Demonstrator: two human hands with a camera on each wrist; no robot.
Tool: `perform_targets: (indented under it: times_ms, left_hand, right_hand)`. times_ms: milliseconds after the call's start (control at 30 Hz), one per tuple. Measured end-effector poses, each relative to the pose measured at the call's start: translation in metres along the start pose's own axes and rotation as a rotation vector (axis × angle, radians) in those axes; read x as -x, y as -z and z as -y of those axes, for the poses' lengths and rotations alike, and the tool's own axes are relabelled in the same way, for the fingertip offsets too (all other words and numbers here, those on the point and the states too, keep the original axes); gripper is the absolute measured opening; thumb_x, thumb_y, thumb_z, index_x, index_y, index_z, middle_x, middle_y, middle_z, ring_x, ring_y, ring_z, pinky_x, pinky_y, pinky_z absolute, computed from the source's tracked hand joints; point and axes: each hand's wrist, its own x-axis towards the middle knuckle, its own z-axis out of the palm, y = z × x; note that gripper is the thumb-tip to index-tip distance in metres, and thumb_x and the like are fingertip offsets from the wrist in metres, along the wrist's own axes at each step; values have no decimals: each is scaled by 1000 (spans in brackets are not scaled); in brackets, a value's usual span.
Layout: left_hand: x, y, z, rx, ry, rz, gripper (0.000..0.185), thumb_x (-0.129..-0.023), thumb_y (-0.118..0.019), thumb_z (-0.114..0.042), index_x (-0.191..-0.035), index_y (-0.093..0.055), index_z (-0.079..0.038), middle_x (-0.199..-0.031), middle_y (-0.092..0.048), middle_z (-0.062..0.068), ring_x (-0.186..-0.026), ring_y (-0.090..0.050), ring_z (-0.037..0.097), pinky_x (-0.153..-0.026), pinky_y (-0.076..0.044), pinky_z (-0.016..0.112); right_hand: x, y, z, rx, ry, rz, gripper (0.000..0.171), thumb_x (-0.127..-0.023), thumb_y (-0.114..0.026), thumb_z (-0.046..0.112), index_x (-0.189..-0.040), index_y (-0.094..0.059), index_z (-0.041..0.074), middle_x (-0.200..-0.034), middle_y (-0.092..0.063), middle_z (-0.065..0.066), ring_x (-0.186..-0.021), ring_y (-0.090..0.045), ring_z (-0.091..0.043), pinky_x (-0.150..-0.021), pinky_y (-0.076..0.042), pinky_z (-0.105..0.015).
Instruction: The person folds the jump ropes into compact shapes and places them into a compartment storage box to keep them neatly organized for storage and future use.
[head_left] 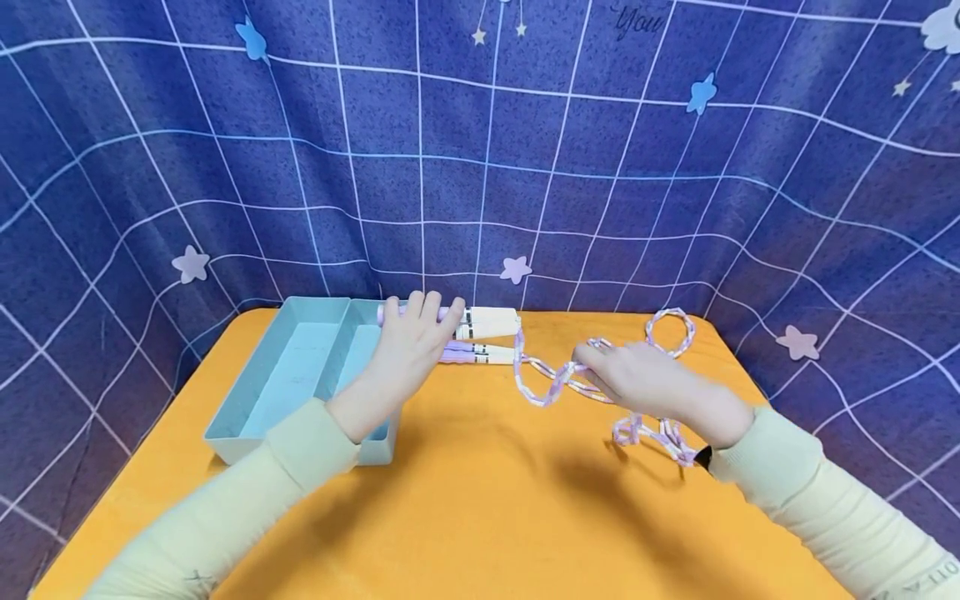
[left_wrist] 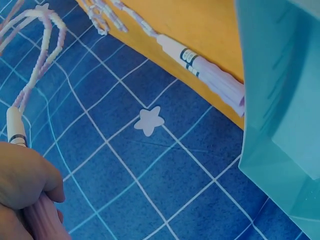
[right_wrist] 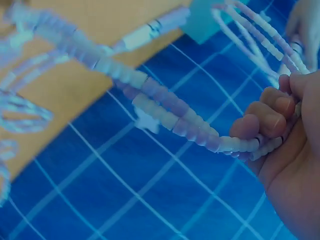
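Observation:
My left hand (head_left: 420, 337) grips the purple part of a jump rope handle (head_left: 491, 322), held in the air by the blue box. In the left wrist view that handle (left_wrist: 15, 122) rises from between finger and thumb, its beaded cord looping away from the white end. My right hand (head_left: 637, 375) holds the purple-and-white beaded cord (head_left: 558, 385); in the right wrist view the fingers (right_wrist: 272, 122) curl round doubled strands (right_wrist: 195, 132). Another purple-and-white handle (head_left: 487, 355) lies beyond, close to the box, as the left wrist view shows.
The light blue box (head_left: 300, 450) with two compartments stands at the left of the orange table (head_left: 480, 517). More beaded cord (head_left: 667, 437) hangs or lies under the right forearm, and a loop (head_left: 686, 333) sits at the back right. A blue gridded curtain (head_left: 450, 183) closes off the back.

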Motion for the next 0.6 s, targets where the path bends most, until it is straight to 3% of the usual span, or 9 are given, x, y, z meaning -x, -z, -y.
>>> perform_targets:
  times_ms: [233,533,600]
  left_hand:
    - [-2,-6,-9,14,-33,-28,36,-92,-33,-4,-122,-52,-13,-97,-53,14,-88,-48,31,-69,-38,45]
    - [-5,-8,-18,9,-85,2,34,-91,-49,-12,-124,-51,-14,-99,-52,13,-89,-46,29,-68,-37,43]
    - [-5,-9,-21,10,-97,11,34,-93,-45,-12,-126,-51,-14,-99,-52,13,-89,-46,29,-69,-37,44]
  right_hand:
    - [-22,34,4,70,67,5,22,-100,-43,25,-83,-38,12,-58,-24,10,-46,-19,-4,-41,-16,-21]
    - [-50,63,11,118,55,34,20,-98,-46,22,-82,-39,12,-58,-27,8,-46,-23,-7,-40,-20,-25]
    - [-56,69,13,121,51,50,19,-98,-46,21,-82,-40,12,-58,-28,8,-46,-24,-8,-41,-20,-25]
